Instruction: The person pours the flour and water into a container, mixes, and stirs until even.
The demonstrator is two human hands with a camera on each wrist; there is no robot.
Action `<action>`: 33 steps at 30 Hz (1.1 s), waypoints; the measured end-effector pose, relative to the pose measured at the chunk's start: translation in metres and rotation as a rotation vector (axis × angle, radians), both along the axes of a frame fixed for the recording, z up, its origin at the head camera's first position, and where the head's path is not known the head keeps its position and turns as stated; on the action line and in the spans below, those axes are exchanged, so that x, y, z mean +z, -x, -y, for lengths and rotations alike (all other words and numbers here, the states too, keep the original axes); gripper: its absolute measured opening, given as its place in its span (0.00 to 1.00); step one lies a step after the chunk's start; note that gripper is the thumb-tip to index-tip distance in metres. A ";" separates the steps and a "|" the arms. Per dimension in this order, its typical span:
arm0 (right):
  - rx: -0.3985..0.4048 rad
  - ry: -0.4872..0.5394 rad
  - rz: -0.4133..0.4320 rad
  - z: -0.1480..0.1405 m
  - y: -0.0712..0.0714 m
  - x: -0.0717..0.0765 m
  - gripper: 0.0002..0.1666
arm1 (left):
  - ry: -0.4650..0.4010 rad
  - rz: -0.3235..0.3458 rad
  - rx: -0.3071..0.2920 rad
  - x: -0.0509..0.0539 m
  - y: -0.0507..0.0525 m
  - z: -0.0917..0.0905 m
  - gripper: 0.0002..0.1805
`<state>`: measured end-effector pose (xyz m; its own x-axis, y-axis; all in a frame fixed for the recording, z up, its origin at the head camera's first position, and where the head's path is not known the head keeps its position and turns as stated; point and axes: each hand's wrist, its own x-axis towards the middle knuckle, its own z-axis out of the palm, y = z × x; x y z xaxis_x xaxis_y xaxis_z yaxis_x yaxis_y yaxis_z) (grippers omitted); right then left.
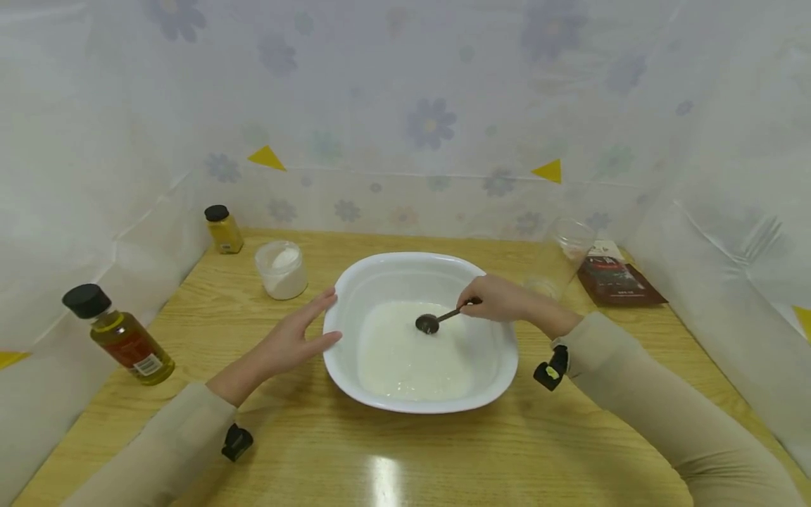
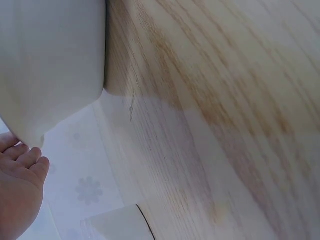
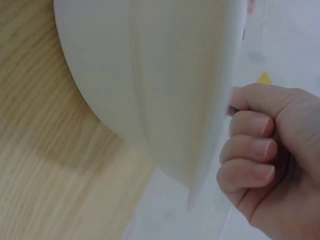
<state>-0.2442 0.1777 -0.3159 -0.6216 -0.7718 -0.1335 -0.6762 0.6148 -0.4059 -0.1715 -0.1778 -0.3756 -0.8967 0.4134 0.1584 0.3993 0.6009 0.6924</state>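
A white basin (image 1: 342, 373) stands mid-table with a pale, milky liquid (image 1: 412, 366) in it. My left hand (image 1: 294, 338) touches the basin's left rim, its thumb and fingers spread apart; in the left wrist view the left hand (image 2: 22, 185) is at the basin's edge. Over the basin's right side, my right hand (image 1: 497, 299) pinches the handle of a small dark spoon (image 1: 427, 324). The spoon's bowl is above or at the liquid; I cannot tell which. The right wrist view shows the right hand (image 3: 270, 150) with curled fingers beside the rim, the spoon mostly hidden.
Left of the basin are an open jar of white powder (image 1: 283, 274), a yellow jar with a black lid (image 1: 224, 232) and an oil bottle (image 1: 136, 348). Behind the right arm are a clear container (image 1: 560, 257) and a dark brown packet (image 1: 617, 283). Patterned sheeting (image 1: 380, 127) surrounds the table.
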 end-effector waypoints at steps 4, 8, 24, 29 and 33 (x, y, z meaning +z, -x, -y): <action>0.106 -0.004 0.167 0.000 -0.004 -0.002 0.10 | -0.005 0.001 -0.003 -0.001 0.000 0.000 0.40; 0.121 -0.002 0.234 -0.002 -0.005 0.001 0.10 | -0.008 -0.004 -0.009 0.000 0.000 -0.001 0.39; 0.077 0.054 0.207 0.021 -0.014 -0.013 0.10 | -0.004 -0.006 -0.005 0.001 0.000 0.000 0.39; 0.113 0.047 0.202 0.011 -0.015 -0.005 0.09 | -0.005 -0.010 -0.006 0.000 0.000 0.000 0.39; 0.110 0.077 0.265 0.006 -0.015 -0.003 0.09 | -0.007 -0.008 -0.005 0.000 0.000 0.001 0.39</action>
<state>-0.2294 0.1718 -0.3186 -0.4853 -0.8466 -0.2185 -0.6009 0.5045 -0.6201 -0.1714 -0.1785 -0.3760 -0.8934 0.4165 0.1683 0.4076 0.5941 0.6935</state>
